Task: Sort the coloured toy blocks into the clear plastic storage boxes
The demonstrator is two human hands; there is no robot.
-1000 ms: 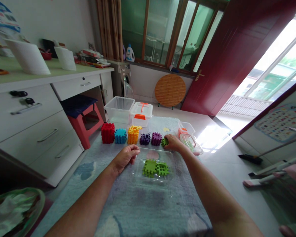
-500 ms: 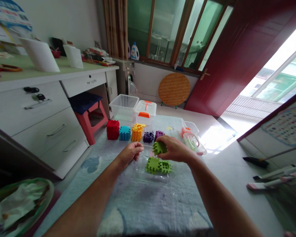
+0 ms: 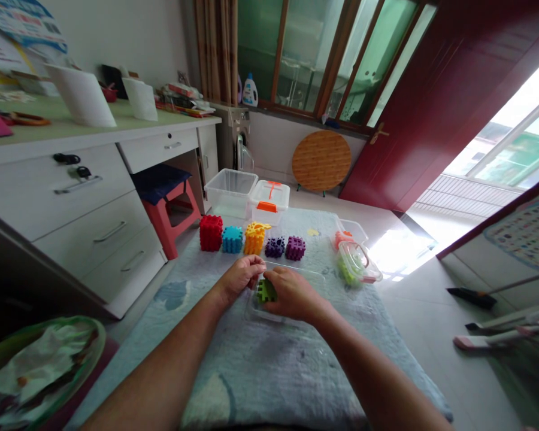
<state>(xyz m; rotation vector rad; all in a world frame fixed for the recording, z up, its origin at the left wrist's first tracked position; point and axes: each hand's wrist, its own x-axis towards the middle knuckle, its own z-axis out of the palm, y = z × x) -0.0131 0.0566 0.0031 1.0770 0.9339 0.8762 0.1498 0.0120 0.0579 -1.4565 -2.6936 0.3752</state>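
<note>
A clear plastic tray (image 3: pixel 313 276) rests on the cloth in front of me. My right hand (image 3: pixel 291 294) is closed on a green notched block piece (image 3: pixel 266 291), low over the tray's left part. At the tray's far left corner, my left hand (image 3: pixel 243 276) has its fingers closed on the rim, close to the right fingertips. Behind the hands stand notched cubes: red (image 3: pixel 211 233), blue (image 3: pixel 232 239), yellow (image 3: pixel 254 238), dark purple (image 3: pixel 275 246) and purple (image 3: pixel 295 248). My right hand hides much of the tray's inside.
Behind the cubes stand an open clear bin (image 3: pixel 230 190) and a lidded box (image 3: pixel 270 197) with an orange latch. To the right, a clear lid (image 3: pixel 362 261) leans over green pieces (image 3: pixel 348 270). A stool (image 3: pixel 168 203) and waste basket (image 3: pixel 42 371) are on the left.
My right hand has moved left and down with the green block piece, toward my left hand. The green pieces seen in the tray before are now out of sight. The view has shifted slightly.
</note>
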